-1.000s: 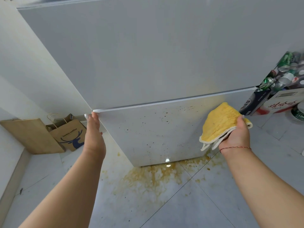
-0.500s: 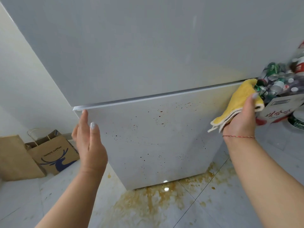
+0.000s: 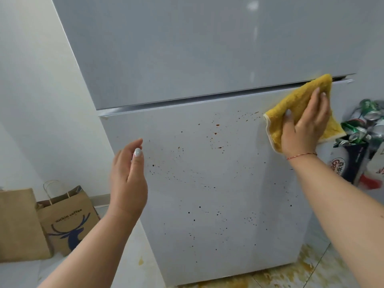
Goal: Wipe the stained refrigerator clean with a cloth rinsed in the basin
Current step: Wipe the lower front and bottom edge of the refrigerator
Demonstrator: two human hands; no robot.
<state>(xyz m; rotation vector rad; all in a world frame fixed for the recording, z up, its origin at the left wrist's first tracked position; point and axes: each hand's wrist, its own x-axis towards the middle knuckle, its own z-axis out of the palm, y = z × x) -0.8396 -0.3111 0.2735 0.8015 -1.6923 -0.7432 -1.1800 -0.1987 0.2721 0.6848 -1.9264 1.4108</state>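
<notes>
The white two-door refrigerator (image 3: 207, 194) fills the middle of the view. Its lower door is speckled with brown and black spots. My right hand (image 3: 305, 129) presses a yellow cloth (image 3: 301, 100) flat against the upper right corner of the lower door, just under the gap between the doors. My left hand (image 3: 128, 179) hovers in front of the lower door's left part, fingers apart, holding nothing; I cannot tell whether it touches the door. No basin is in view.
Two brown paper bags (image 3: 66, 221) stand on the floor against the wall at the left. A box of crushed cans (image 3: 363, 129) sits right of the refrigerator. A brown spill (image 3: 301, 271) spreads over the floor tiles at the refrigerator's base.
My right hand moved the cloth up to the lower door's top right corner and flattened it there. My left hand left the door's left corner and dropped lower. The view has tilted up.
</notes>
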